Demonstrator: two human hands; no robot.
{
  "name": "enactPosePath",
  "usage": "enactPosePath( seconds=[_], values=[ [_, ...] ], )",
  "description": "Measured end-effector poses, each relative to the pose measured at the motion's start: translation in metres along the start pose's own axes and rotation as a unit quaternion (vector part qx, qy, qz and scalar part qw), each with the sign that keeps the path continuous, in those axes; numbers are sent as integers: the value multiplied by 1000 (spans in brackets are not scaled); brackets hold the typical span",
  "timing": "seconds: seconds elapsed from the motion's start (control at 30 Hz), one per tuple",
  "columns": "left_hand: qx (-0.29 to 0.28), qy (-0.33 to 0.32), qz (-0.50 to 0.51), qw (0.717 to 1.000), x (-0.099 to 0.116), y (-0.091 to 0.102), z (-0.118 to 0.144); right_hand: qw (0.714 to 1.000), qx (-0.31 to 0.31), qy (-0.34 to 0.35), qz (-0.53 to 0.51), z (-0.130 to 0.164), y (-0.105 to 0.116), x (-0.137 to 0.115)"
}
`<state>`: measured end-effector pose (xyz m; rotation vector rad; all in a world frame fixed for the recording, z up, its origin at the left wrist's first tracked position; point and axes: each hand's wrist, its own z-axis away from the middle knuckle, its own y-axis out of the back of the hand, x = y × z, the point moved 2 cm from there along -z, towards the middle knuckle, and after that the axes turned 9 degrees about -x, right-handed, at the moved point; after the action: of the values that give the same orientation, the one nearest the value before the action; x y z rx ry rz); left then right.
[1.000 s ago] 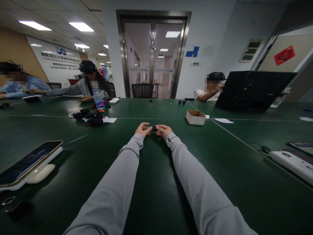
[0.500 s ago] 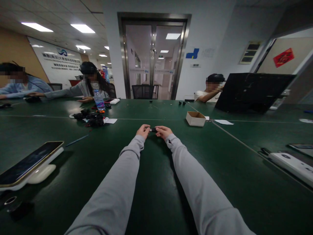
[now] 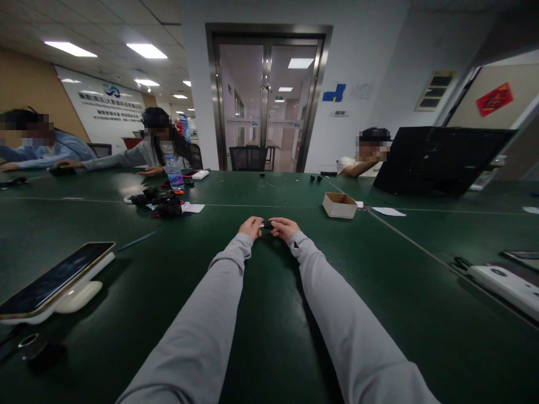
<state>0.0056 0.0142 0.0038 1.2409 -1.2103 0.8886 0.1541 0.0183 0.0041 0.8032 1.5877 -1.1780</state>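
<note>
My left hand [image 3: 251,227] and my right hand [image 3: 285,228] meet above the green table [image 3: 269,314], arms stretched forward in grey sleeves. Between their fingertips is a small black piece with a silver end [image 3: 266,225], too small to name surely. The left fingers pinch its silver end, and the right thumb and fingers close on the black end. Both hands partly cover it.
An open cardboard box [image 3: 339,206] stands right of my hands, near a black monitor [image 3: 440,160]. Left are a black tangled bundle [image 3: 158,202], a water bottle [image 3: 174,173] and a phone on a stand [image 3: 56,278]. A power strip [image 3: 507,283] lies right. Several people sit around the table.
The whole view has shifted slightly to the right. Both hands still hold the small black piece, with the fingers only slightly moved; the left fingers cover more of its silver end.
</note>
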Motion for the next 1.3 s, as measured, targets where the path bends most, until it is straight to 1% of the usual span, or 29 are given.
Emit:
enactPosePath(
  seconds=[0.1, 0.23, 0.37, 0.4, 0.57, 0.8, 0.9, 1.07, 1.2, 1.3],
  values=[
    [22, -36, -5, 999, 3, 2, 1, 1000, -4, 3, 0, 1, 0, -1],
    [2, -18, -3, 1000, 0, 2, 0, 1000, 0, 9, -1, 0, 0, 1],
    [30, -68, -19, 997, -2, 2, -2, 1000, 12, 17, 0, -1, 1, 2],
    [32, -70, -17, 997, -3, 1, -2, 1000, 12, 13, 1, -1, 1, 2],
    [2, -51, 16, 999, -4, -3, -1, 1000, 6, 4, 7, 1, 0, 0],
    [11, -54, 8, 998, -5, -1, -1, 1000, -10, 2, 11, 0, 0, 1],
    [17, -62, -14, 998, -3, 0, -1, 1000, -12, 3, 10, 0, 0, 0],
    [2, -19, -4, 1000, -2, 0, -1, 1000, -15, 7, 10, 0, 1, 1],
    [5, -27, -7, 1000, -1, 1, -2, 1000, -15, 8, 5, -1, 1, 2],
    [-6, 0, -5, 1000, -1, 1, -2, 1000, -10, 6, 1, -3, 2, 3]
  ],
)
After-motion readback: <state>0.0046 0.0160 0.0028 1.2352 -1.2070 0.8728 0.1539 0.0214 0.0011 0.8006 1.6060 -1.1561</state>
